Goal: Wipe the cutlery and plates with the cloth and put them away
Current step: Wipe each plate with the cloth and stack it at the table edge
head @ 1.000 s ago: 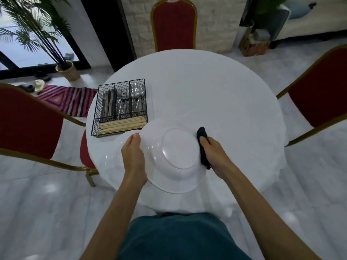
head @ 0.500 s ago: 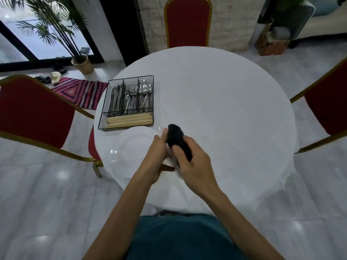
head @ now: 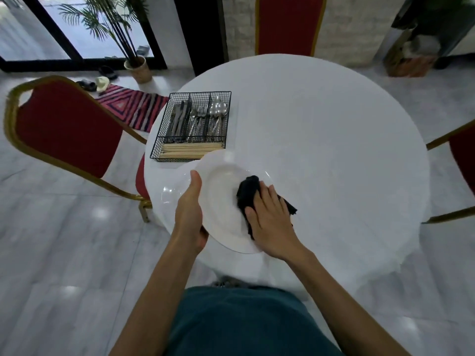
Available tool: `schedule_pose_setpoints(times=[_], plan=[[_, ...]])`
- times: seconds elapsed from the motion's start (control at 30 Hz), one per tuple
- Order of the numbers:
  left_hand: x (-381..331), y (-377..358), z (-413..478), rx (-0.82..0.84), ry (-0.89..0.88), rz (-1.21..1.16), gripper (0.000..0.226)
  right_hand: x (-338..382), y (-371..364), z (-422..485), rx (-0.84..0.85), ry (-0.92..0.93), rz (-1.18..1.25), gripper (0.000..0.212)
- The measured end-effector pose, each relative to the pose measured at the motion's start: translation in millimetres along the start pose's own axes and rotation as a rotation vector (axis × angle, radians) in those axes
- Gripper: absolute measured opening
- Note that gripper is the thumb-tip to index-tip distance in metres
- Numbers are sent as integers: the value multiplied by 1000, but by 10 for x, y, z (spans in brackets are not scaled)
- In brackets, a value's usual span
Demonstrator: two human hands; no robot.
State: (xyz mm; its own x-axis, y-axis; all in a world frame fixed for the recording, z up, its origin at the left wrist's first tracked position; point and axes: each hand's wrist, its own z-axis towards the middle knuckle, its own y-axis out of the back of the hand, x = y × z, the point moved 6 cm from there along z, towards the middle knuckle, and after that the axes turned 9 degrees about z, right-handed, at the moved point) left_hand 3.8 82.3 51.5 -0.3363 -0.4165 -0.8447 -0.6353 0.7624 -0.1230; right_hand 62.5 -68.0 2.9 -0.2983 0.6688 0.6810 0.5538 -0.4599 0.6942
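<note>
Left hand point(head: 189, 217) grips the plate point(head: 221, 209) by its left rim; right hand point(head: 270, 217) — fingers flat — presses the cloth point(head: 248, 191) right of centre, unwiped face seemingly leftward.

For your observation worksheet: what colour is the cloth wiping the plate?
The crumpled fabric cloth is black; head view shows it best.

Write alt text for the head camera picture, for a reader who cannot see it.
A person's left hand grips a white plate by its rim over a round white table while the right hand presses a dark cloth flat against it. Beyond stands a black wire basket of cutlery and chopsticks; red chairs ring the table.
</note>
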Motion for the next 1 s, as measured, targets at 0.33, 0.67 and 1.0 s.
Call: schedule_pose_setpoints(times=[0.33,0.67,1.0], plan=[[153,-78,-96,29,66,-101,48,638,-140,-35,109,232,244,57],[295,154,-107,-36,-23,-81,28,-699,-19,367,-202,-244,455,42],[413,553,112,-24,25,-213,39,-1224,-37,359,-17,-519,91,48]])
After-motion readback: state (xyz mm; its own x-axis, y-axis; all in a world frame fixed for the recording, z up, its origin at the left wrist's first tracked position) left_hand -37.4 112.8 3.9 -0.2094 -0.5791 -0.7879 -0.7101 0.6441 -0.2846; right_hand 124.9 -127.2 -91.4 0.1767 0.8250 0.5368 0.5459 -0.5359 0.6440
